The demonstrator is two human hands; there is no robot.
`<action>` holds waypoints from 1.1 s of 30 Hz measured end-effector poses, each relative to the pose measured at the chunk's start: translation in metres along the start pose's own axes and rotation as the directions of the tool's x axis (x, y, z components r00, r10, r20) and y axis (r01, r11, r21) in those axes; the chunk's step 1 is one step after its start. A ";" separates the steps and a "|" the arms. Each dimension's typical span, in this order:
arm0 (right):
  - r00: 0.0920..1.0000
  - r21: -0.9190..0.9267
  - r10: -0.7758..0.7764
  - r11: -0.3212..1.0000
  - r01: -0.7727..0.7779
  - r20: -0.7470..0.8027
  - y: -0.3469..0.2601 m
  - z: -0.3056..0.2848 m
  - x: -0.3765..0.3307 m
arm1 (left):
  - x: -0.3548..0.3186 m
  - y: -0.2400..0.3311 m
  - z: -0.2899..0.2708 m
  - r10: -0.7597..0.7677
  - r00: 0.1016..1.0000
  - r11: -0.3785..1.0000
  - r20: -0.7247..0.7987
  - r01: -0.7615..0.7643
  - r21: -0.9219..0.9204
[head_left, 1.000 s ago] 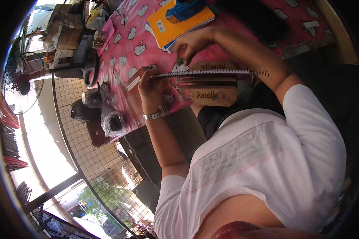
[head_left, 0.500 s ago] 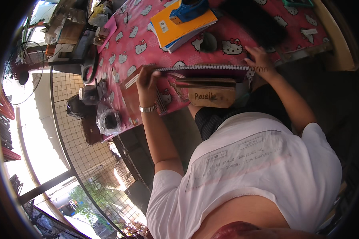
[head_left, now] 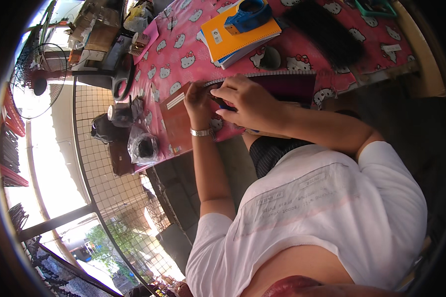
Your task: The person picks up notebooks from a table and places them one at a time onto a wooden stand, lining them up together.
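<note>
A spiral-bound book lies at the table's near edge, its purple cover to the right and a brown-orange cover to the left. A wire coil runs along its far edge. My left hand, with a metal watch at the wrist, has its fingers closed at the coil's left part; what they pinch is hidden. Reaching across from the right, my right hand is curled around a small dark tool with a blue part. Its kind is mostly hidden by the fingers.
Beyond the book are a blue tape dispenser on an orange notebook, a round dark object and a long black item. A green tray stands far right. A fan and plastic-wrapped item are left.
My right hand has moved left from the coil's right end to beside my left hand, now with the tool in it. The right forearm now covers most of the wooden box near my lap.
</note>
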State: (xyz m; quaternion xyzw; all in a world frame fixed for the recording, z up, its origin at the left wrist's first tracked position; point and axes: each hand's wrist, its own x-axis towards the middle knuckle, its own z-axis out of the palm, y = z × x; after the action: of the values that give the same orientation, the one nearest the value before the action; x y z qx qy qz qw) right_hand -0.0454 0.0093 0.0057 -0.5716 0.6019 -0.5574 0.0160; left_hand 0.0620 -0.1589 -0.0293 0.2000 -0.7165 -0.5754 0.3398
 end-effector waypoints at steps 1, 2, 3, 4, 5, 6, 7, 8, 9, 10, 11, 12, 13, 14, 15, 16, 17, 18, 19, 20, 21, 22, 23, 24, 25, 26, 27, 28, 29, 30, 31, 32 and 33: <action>1.000 0.005 -0.001 1.000 0.001 0.001 -0.001 0.010 0.003 | -0.003 -0.003 0.000 -0.001 1.000 1.000 -0.003 0.002 0.004; 0.999 -0.064 0.031 0.997 -0.032 -0.024 -0.001 0.018 0.005 | -0.005 -0.008 -0.001 0.040 0.999 0.999 -0.022 -0.040 0.007; 0.997 -0.132 0.061 0.989 -0.067 -0.052 0.001 0.022 0.007 | -0.006 -0.012 -0.001 0.081 0.996 0.997 -0.040 -0.081 0.010; 0.998 -0.163 0.060 0.985 -0.061 -0.012 0.006 0.023 0.010 | -0.007 -0.014 0.002 0.036 0.993 0.999 -0.112 -0.033 0.031; 0.998 -0.165 0.064 0.984 -0.065 -0.008 0.009 0.023 0.009 | -0.008 -0.017 0.005 0.031 0.993 0.999 -0.113 -0.028 0.028; 0.998 -0.199 0.063 0.978 -0.059 0.016 0.011 0.023 0.008 | -0.009 -0.019 0.009 0.061 0.988 0.996 -0.139 -0.051 0.074; 0.998 -0.233 0.055 0.971 -0.045 0.038 0.011 0.022 0.010 | -0.008 -0.020 0.011 0.100 0.981 0.989 -0.165 -0.080 0.122; 0.998 -0.236 0.053 0.971 -0.043 0.038 0.012 0.023 0.009 | -0.008 -0.022 0.010 0.102 0.981 0.989 -0.165 -0.083 0.119; 0.999 -0.267 0.033 0.963 -0.025 0.025 0.013 0.026 0.006 | -0.008 -0.026 0.010 0.131 0.977 0.979 -0.171 -0.100 0.179; 1.000 -0.295 0.016 0.955 -0.012 0.010 0.012 0.026 0.007 | -0.008 -0.027 0.010 0.159 0.972 0.964 -0.171 -0.115 0.241; 1.000 -0.296 0.017 0.955 -0.014 0.007 0.013 0.024 0.008 | -0.008 -0.028 0.012 0.159 0.973 0.964 -0.168 -0.116 0.240; 0.962 0.030 0.267 0.963 -0.269 0.064 0.016 0.022 0.011 | -0.010 -0.029 0.015 0.167 0.969 0.969 -0.181 -0.127 0.211; 0.862 0.329 0.467 0.797 -0.506 0.196 0.015 0.017 0.015 | -0.011 -0.030 0.017 0.173 0.966 0.974 -0.194 -0.138 0.182; 0.690 0.536 0.616 0.461 -0.707 0.380 0.008 0.012 0.022 | -0.012 -0.029 0.018 0.172 0.966 0.974 -0.191 -0.137 0.182; 0.689 0.537 0.617 0.460 -0.707 0.380 0.008 0.015 0.021 | -0.012 -0.029 0.019 0.183 0.962 0.974 -0.205 -0.149 0.172; 0.666 0.602 0.622 0.364 -0.711 0.412 0.008 0.018 0.019 | -0.012 -0.027 0.019 0.198 0.955 0.973 -0.219 -0.164 0.163; 0.644 0.657 0.621 0.261 -0.707 0.447 0.009 0.020 0.018 | -0.012 -0.026 0.019 0.213 0.948 0.971 -0.236 -0.179 0.155; 0.778 0.490 0.522 0.605 -0.627 0.349 0.012 0.015 0.012 | -0.013 -0.024 0.015 0.170 0.952 0.986 -0.255 -0.163 0.046; 0.829 0.460 0.465 0.689 -0.560 0.311 0.004 0.000 0.008 | -0.013 -0.014 0.010 0.171 0.951 0.985 -0.257 -0.164 0.049; 0.872 0.427 0.403 0.762 -0.487 0.276 -0.005 -0.021 0.006 | -0.014 0.004 0.005 0.136 0.943 0.990 -0.305 -0.138 0.014; 0.923 0.381 0.357 0.841 -0.383 0.142 -0.003 -0.043 0.003 | -0.015 0.021 0.002 0.094 0.934 0.993 -0.345 -0.112 -0.033; 0.957 0.324 0.289 0.904 -0.279 0.019 -0.001 -0.062 -0.001 | -0.020 0.040 -0.010 0.194 0.910 0.981 -0.366 -0.171 0.095; 0.954 0.250 0.296 0.929 -0.274 -0.055 0.003 -0.082 -0.005 | -0.025 0.057 -0.031 0.296 0.881 0.949 -0.370 -0.226 0.221; 0.947 0.173 0.293 0.947 -0.269 -0.131 0.013 -0.097 -0.009 | -0.032 0.064 -0.066 0.534 0.802 0.750 -0.266 -0.304 0.587; 0.936 0.101 0.323 0.945 -0.311 -0.137 0.032 -0.108 -0.016 | -0.036 0.089 -0.083 0.615 0.775 0.621 -0.144 -0.364 0.694; 0.924 0.026 0.354 0.935 -0.354 -0.146 0.056 -0.120 -0.024 | -0.038 0.112 -0.099 0.681 0.732 0.477 -0.017 -0.425 0.770; 0.929 -0.099 0.361 0.925 -0.368 -0.079 0.083 -0.128 -0.036 | -0.043 0.130 -0.106 0.628 0.752 0.741 -0.200 -0.500 0.448; 0.927 -0.226 0.375 0.902 -0.368 -0.015 0.112 -0.131 -0.052 | -0.045 0.148 -0.111 0.653 0.733 0.693 -0.189 -0.479 0.538; 0.925 -0.232 0.379 0.898 -0.373 -0.021 0.141 -0.130 -0.072 | -0.038 0.163 -0.109 0.688 0.725 0.446 -0.032 -0.389 0.806; 0.918 -0.372 0.395 0.855 -0.361 0.016 0.169 -0.131 -0.095 | -0.027 0.177 -0.103 0.710 0.691 0.120 0.132 -0.303 0.945; 0.907 -0.495 0.416 0.803 -0.332 0.067 0.186 -0.129 -0.105 | -0.010 0.174 -0.118 0.655 0.742 0.147 0.140 -0.306 0.941; 0.910 -0.481 0.408 0.814 -0.326 0.074 0.190 -0.123 -0.096 | -0.001 0.181 -0.135 0.594 0.792 0.155 0.145 -0.289 0.945; 0.903 -0.543 0.424 0.775 -0.323 0.069 0.191 -0.118 -0.088 | 0.024 0.154 -0.156 0.443 0.895 0.493 -0.058 -0.189 0.849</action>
State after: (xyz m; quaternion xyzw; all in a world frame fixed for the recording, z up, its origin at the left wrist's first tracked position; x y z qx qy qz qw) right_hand -0.2202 0.0958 -0.1357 -0.4726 0.8270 -0.3033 0.0286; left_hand 0.1736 -0.2434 0.1411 0.2751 -0.8718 -0.0653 0.4001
